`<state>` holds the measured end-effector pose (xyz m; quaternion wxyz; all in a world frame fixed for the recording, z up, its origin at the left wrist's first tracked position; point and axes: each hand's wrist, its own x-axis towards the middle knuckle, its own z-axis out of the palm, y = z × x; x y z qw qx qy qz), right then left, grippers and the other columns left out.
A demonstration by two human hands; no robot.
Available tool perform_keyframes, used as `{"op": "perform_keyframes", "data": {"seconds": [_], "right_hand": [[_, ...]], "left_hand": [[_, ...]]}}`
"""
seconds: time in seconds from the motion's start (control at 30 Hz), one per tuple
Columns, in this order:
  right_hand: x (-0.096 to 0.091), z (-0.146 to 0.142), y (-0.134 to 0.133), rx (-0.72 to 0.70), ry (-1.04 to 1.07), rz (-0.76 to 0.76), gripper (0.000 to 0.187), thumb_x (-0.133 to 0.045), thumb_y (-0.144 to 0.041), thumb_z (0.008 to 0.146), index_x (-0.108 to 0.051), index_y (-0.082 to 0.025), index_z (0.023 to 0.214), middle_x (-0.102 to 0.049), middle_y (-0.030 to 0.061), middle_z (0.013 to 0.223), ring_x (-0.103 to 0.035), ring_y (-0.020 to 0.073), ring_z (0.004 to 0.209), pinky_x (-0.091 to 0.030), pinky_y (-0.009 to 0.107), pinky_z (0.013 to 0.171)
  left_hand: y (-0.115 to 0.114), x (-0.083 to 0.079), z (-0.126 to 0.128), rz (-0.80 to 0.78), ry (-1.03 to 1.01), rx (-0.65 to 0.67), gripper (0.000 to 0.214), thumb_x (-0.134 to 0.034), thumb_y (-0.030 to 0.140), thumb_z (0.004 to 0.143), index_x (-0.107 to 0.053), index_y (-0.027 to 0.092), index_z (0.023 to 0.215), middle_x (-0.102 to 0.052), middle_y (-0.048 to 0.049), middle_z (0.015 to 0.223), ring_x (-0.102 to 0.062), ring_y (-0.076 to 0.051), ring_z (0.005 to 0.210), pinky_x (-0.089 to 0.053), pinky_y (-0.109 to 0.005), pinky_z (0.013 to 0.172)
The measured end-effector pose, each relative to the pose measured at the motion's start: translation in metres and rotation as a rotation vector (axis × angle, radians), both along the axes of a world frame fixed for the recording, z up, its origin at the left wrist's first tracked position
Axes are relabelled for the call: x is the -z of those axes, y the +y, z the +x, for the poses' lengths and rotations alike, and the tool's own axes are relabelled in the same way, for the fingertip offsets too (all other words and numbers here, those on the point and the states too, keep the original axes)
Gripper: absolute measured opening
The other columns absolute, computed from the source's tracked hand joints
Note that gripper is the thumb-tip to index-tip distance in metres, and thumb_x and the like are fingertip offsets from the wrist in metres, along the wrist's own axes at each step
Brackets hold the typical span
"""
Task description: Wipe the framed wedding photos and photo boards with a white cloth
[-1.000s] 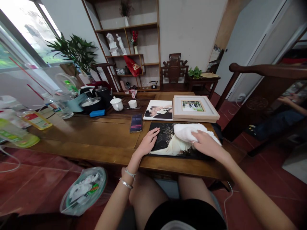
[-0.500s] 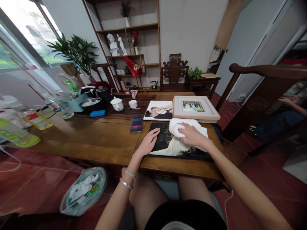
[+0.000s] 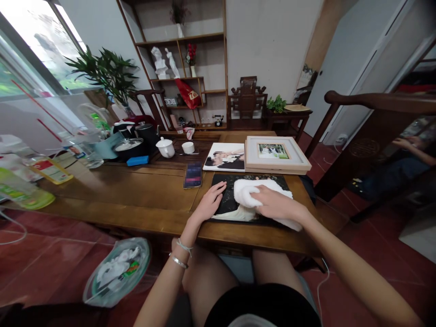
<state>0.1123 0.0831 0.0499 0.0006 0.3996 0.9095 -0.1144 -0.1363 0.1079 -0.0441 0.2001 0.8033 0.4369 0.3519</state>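
A dark photo print (image 3: 229, 200) lies flat at the near edge of the wooden table (image 3: 136, 190). My left hand (image 3: 210, 202) rests open on its left edge, fingers spread flat. My right hand (image 3: 277, 205) presses a white cloth (image 3: 250, 190) down on the middle of the print, fingers closed over the cloth. The cloth hides most of the picture's right half.
Behind the print lie another photo (image 3: 225, 156) and a framed picture (image 3: 275, 153) on a stack. A phone (image 3: 193, 175) lies left of them. A tea set, kettles and bottles crowd the far left. A bag-lined bin (image 3: 117, 271) stands on the floor. Another person's arm (image 3: 413, 150) shows at right.
My right hand has slid the white cloth leftward and toward me across the print. The left hand has stayed in place on the left edge.
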Motion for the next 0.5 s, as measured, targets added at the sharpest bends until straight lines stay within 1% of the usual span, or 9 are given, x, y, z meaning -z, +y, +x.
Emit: {"op": "perform_keyframes", "data": {"seconds": [0.1, 0.2, 0.27, 0.37, 0.43, 0.5], "right_hand": [[-0.010, -0.009, 0.036, 0.078, 0.022, -0.078, 0.033, -0.042, -0.018, 0.077, -0.059, -0.013, 0.105, -0.064, 0.0151, 0.106, -0.056, 0.0302, 0.099, -0.042, 0.039, 0.085], [-0.020, -0.025, 0.072, 0.081, 0.042, -0.134, 0.033, -0.044, -0.022, 0.078, -0.060, -0.013, 0.105, -0.066, 0.0125, 0.110, -0.059, 0.0266, 0.092, -0.044, 0.034, 0.081], [-0.026, -0.041, 0.090, 0.088, 0.049, -0.169, 0.035, -0.046, -0.023, 0.078, -0.060, -0.011, 0.107, -0.066, 0.0121, 0.113, -0.060, 0.0251, 0.092, -0.045, 0.031, 0.079], [-0.030, -0.068, 0.105, 0.092, 0.051, -0.207, 0.037, -0.048, -0.025, 0.077, -0.059, -0.008, 0.108, -0.064, 0.0136, 0.116, -0.061, 0.0243, 0.092, -0.046, 0.028, 0.076], [-0.031, -0.083, 0.107, 0.084, 0.046, -0.220, 0.036, -0.049, -0.025, 0.077, -0.061, -0.007, 0.106, -0.064, 0.0144, 0.116, -0.061, 0.0245, 0.093, -0.045, 0.028, 0.076], [-0.030, -0.091, 0.107, 0.075, 0.037, -0.224, 0.034, -0.049, -0.025, 0.076, -0.062, -0.007, 0.103, -0.065, 0.0150, 0.114, -0.061, 0.0250, 0.092, -0.045, 0.028, 0.075]], "left_hand": [[0.000, 0.001, 0.000, 0.003, 0.001, -0.004, 0.041, -0.037, 0.023, 0.093, -0.051, 0.018, 0.131, -0.046, -0.0081, 0.141, -0.039, -0.020, 0.133, -0.027, -0.044, 0.114], [0.000, 0.001, 0.000, 0.007, 0.003, -0.014, 0.041, -0.037, 0.023, 0.093, -0.052, 0.020, 0.131, -0.046, -0.0071, 0.142, -0.039, -0.020, 0.133, -0.027, -0.044, 0.114], [0.000, 0.002, -0.001, 0.001, 0.016, -0.025, 0.041, -0.037, 0.023, 0.094, -0.052, 0.020, 0.131, -0.045, -0.0078, 0.142, -0.040, -0.020, 0.132, -0.028, -0.044, 0.114], [0.000, 0.002, -0.001, -0.008, 0.045, -0.041, 0.041, -0.036, 0.023, 0.093, -0.053, 0.018, 0.130, -0.047, -0.0091, 0.140, -0.041, -0.021, 0.131, -0.028, -0.043, 0.113], [0.000, 0.002, -0.001, -0.008, 0.053, -0.045, 0.041, -0.037, 0.022, 0.093, -0.053, 0.019, 0.130, -0.048, -0.0081, 0.139, -0.042, -0.021, 0.130, -0.029, -0.043, 0.113], [0.000, 0.002, 0.000, -0.006, 0.049, -0.048, 0.041, -0.038, 0.021, 0.092, -0.053, 0.020, 0.130, -0.048, -0.0068, 0.139, -0.042, -0.021, 0.130, -0.030, -0.043, 0.113]]}}
